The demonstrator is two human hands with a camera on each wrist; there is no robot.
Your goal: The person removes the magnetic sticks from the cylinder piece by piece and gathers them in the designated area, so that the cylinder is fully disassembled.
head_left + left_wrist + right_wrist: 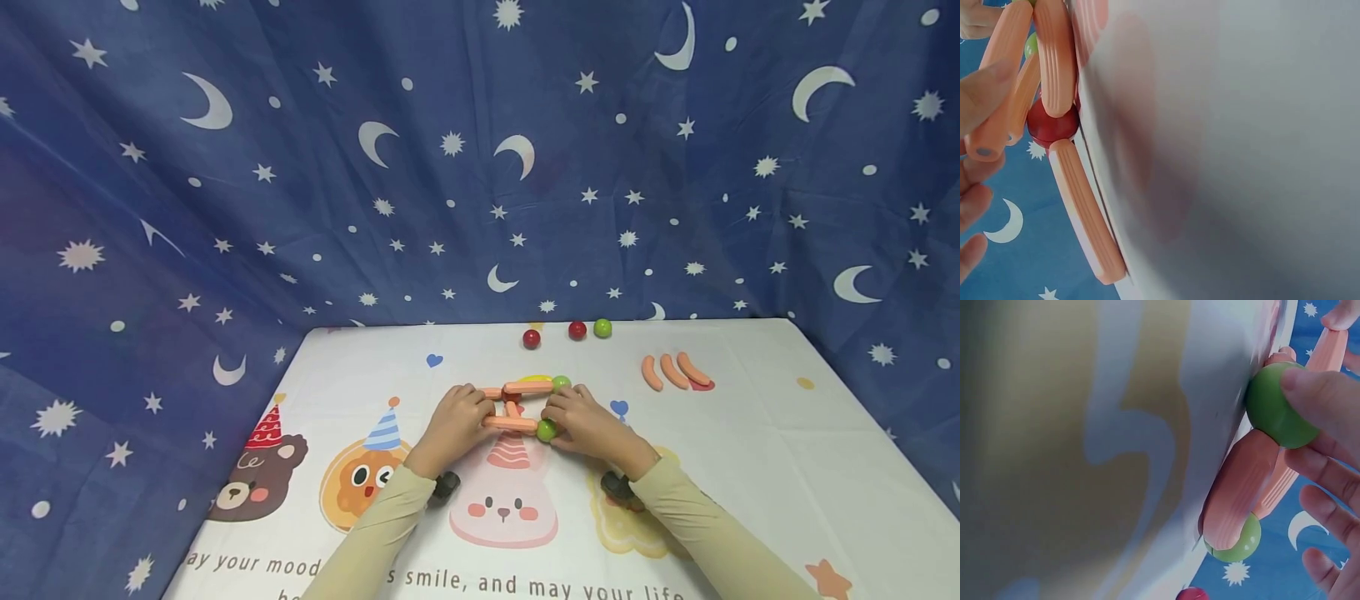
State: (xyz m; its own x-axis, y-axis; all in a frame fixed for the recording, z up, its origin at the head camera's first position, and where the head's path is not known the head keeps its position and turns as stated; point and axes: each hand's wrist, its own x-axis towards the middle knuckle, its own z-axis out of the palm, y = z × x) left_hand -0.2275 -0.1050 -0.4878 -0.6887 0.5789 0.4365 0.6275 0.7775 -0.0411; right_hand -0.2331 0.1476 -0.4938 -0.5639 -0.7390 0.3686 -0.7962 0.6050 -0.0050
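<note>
Ridged orange toy sticks and coloured balls make up a joined frame between the hands. My left hand (457, 421) pinches one orange stick (510, 423) near its left end, where a hole shows in the left wrist view. My right hand (588, 425) holds the near green ball (1275, 403) between thumb and fingers, at that stick's right end. From this ball another stick (1241, 487) reaches a far green ball (1244, 540). A red ball (1054, 125) at the back meets several stick ends, one pointing left (1088, 212). Fingers partly hide the frame in the head view.
Two loose red balls (532, 339) (577, 331) and a green ball (602, 328) lie along the back edge of the table (750, 433). Three curved orange sticks (674, 372) lie side by side at the back right. A blue star-patterned curtain (450, 208) hangs behind.
</note>
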